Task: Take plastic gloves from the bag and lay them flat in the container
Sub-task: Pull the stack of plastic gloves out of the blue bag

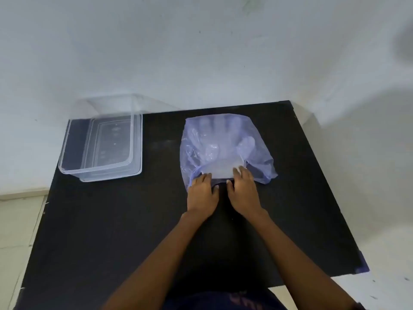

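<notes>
Gloves (220, 142) lie inside the thin purple bag (259, 162) on the black table (111, 220), their finger shapes showing through the film and their clear cuffs poking out of the bag's near mouth. I see my left hand (202, 193) resting palm down at the left corner of that opening, fingers gently curled over the bag's rim; whether they actually pinch it I cannot tell. My right hand (243, 190) sits just beside it, fingers spread and pressing on the glove cuffs at the mouth, no firm grasp visible. The clear container (67, 153) stands well apart at the table's far left corner, holding no gloves that I can make out.
</notes>
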